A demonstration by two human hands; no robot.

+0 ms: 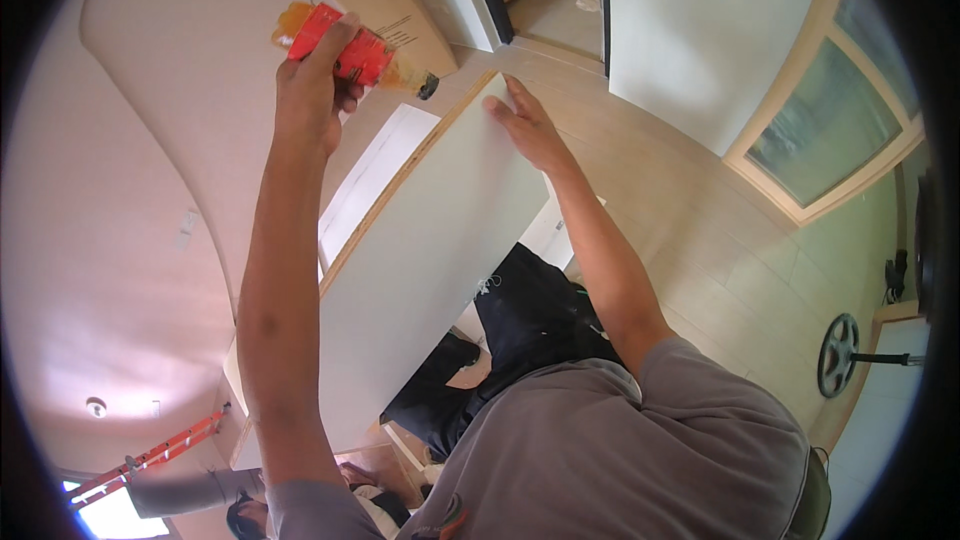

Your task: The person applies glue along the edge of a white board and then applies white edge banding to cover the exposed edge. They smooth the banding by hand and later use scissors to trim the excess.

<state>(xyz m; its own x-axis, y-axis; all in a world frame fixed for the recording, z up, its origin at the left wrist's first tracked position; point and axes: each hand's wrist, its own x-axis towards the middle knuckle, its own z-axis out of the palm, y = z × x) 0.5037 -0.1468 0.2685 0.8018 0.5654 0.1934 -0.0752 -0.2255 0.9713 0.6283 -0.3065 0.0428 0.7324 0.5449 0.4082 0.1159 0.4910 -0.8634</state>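
Grey shirt [600, 450]; left fingers [334, 44] wrap bottle [372, 58], right fingers [522, 98] clamp board edge [406, 174], floor [700, 240] beyond

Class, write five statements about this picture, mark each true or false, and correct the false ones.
1. The left hand holds a red-labelled bottle. True.
2. The bottle's dark tip points toward the picture's upper left. False: it points right and slightly down.
3. The right hand grips the white panel. True.
4. The panel's long left edge is black. False: it is wood-coloured.
5. An orange ladder appears at lower left. True.
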